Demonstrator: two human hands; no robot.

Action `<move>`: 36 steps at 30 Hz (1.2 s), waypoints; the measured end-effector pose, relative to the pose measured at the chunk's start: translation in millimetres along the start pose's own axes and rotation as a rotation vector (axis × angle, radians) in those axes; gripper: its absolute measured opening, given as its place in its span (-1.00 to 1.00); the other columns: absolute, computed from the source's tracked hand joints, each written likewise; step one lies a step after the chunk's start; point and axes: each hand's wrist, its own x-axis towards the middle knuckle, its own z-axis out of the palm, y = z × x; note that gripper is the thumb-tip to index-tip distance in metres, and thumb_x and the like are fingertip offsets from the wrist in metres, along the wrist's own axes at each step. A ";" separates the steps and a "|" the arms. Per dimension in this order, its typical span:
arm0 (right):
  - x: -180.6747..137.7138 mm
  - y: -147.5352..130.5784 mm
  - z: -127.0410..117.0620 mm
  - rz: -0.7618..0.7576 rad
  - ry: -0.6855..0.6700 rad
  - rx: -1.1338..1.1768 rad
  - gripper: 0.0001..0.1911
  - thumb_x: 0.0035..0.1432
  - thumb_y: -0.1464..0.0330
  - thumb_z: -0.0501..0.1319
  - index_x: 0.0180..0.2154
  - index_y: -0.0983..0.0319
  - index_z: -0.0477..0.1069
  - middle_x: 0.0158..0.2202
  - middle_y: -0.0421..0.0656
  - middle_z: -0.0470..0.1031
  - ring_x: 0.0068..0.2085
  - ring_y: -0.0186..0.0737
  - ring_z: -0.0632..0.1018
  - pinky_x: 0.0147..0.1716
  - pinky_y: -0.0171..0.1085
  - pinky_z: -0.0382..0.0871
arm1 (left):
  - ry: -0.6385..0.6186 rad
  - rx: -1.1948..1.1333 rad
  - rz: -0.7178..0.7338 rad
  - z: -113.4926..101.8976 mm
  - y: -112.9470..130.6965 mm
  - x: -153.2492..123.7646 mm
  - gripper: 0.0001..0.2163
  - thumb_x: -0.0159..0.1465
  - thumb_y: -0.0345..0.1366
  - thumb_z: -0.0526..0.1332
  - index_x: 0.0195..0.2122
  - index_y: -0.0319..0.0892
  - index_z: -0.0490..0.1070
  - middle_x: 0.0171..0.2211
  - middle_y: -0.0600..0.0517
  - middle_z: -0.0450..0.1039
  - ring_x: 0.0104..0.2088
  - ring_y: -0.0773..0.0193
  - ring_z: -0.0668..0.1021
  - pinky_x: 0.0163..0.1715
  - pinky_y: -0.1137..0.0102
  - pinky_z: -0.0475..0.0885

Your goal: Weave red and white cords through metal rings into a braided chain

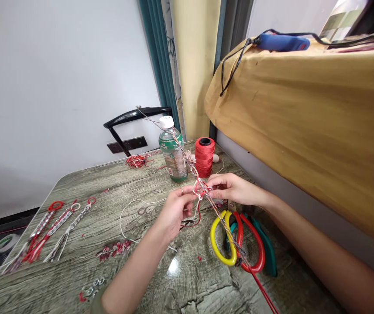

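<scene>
Taut red and white cords [214,203] run slantwise from the chair back, past the bottle, to the table's near edge. My left hand [176,207] pinches a loop of the red and white cord around them. From the other side, my right hand [228,187] closes thumb and fingers on the same knotted part. A white cord [121,218] trails left over the table. Just below my right hand lie scissors [217,244] with one yellow and one red handle, and a green-handled tool [267,248] is partly under them.
A bottle with a white cap [173,152] and a red thread spool [204,159] stand behind my hands. Braided cord pieces with rings [59,222] lie at left, near metal rings [95,285] and a beaded strand [114,249]. A cloth-covered surface [298,109] rises at right.
</scene>
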 end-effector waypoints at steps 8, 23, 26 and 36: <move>-10.8 -1.1 -4.9 0.098 -0.096 0.082 -0.85 0.02 0.40 0.13 -0.33 0.34 0.37 -0.44 -0.22 0.37 -0.42 -0.38 0.37 -0.40 -0.37 0.25 | -0.064 0.109 0.101 1.1 12.2 -22.2 -0.70 0.01 -0.53 0.06 -0.24 -0.22 0.42 -0.66 0.16 0.21 -0.67 0.47 0.19 -0.65 0.54 0.14; -31.8 1.8 -34.4 0.274 -0.172 0.172 -0.59 0.00 0.31 0.23 -0.09 0.30 0.30 -0.42 -0.17 0.51 -0.56 -0.46 0.42 -0.58 -0.44 0.29 | -0.006 0.358 0.311 25.6 14.8 -11.5 -0.71 -0.04 -0.39 0.31 -0.24 -0.17 0.49 -0.39 0.03 0.48 -0.54 0.39 0.35 -0.62 0.51 0.14; -34.6 -3.3 -36.4 0.270 -0.177 0.171 -0.59 0.09 0.25 0.14 -0.04 0.31 0.26 -0.43 -0.13 0.52 -0.59 -0.45 0.44 -0.64 -0.47 0.28 | 0.041 0.352 0.348 28.6 11.6 -6.9 -0.81 -0.02 -0.35 0.30 -0.34 -0.19 0.52 -0.40 0.03 0.50 -0.57 0.40 0.34 -0.65 0.51 0.13; -26.1 0.2 -21.1 0.382 -0.348 0.396 -0.53 0.13 0.25 0.11 0.05 0.31 0.18 -0.71 -0.28 0.43 -0.76 -0.50 0.37 -0.79 -0.57 0.20 | 0.044 0.303 0.362 28.6 10.1 -6.9 -0.86 -0.02 -0.34 0.29 -0.40 -0.21 0.53 -0.49 0.07 0.47 -0.65 0.45 0.25 -0.67 0.51 0.12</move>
